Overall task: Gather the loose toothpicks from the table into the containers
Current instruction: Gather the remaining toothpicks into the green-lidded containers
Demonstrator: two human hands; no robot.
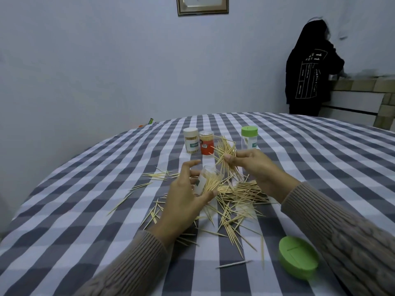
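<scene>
Three containers stand behind scattered toothpicks.

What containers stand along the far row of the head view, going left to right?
White-lidded toothpick jar → red-labelled jar → green-lidded clear jar.

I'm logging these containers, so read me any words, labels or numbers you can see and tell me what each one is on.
"TOOTHP", cut off at the edge: teal label on the white-lidded jar.
"TO", cut off: teal label on the green-lidded jar.
Red jar label: too blurred.
Black hoodie back print: "11" perhaps, rest too small.
</scene>
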